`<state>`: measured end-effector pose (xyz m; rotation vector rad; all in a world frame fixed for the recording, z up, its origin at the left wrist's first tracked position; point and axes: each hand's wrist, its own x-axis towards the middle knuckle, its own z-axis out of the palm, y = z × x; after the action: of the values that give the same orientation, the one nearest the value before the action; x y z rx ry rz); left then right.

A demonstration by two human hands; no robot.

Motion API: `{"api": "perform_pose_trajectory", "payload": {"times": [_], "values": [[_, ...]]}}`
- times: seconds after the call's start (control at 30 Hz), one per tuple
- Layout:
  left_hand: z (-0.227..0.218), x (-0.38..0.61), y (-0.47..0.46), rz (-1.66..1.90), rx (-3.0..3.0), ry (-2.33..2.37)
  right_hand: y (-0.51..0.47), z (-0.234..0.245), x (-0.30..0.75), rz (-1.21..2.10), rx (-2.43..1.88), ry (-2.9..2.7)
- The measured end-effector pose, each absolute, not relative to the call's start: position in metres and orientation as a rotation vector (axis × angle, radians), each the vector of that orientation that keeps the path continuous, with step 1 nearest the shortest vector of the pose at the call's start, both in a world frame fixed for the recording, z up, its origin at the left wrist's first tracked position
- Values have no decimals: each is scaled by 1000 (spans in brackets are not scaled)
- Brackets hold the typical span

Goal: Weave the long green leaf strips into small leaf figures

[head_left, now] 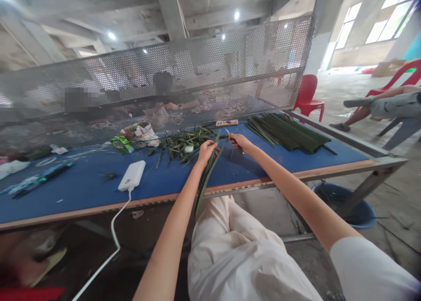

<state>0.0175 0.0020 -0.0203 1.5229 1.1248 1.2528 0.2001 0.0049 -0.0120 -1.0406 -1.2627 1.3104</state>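
Note:
Long green leaf strips [207, 176] are gripped in my left hand [207, 151], over the front part of the blue tabletop [167, 180]. Their lower ends hang past the table edge towards my lap. Just to the right, my right hand [240, 142] is closed around a small knife [228, 133], its thin tip pointing up and left. Tip and strips look close together, but I cannot tell whether they touch. Behind my left hand lies a loose heap of short leaf cuttings [179, 144]. A neat stack of long dark green leaves [289, 132] rests to the right.
A white power bank [132, 175] with a cable [113, 231] lies on the left. Behind it are a green packet [122, 144] and a crumpled bag [144, 134]. A perforated metal screen [204, 69] closes the back. A blue basin [357, 209] stands below right.

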Motion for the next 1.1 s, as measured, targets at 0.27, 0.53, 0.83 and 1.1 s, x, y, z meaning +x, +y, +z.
{"api": "perform_pose_trajectory", "payload": {"times": [0.27, 0.53, 0.83, 1.1], "values": [[-27, 22, -7, 1196, 1859, 1104, 14, -28, 200, 773, -1298, -1539], [-27, 22, -8, 1169, 1883, 1187, 13, -24, 203, 809, -1286, -1569], [-28, 22, -9, 1169, 1859, 1178, 11, -21, 203, 835, -1277, -1544], [-28, 21, -8, 1159, 1914, 1192, 11, -21, 204, 835, -1271, -1574]]}}
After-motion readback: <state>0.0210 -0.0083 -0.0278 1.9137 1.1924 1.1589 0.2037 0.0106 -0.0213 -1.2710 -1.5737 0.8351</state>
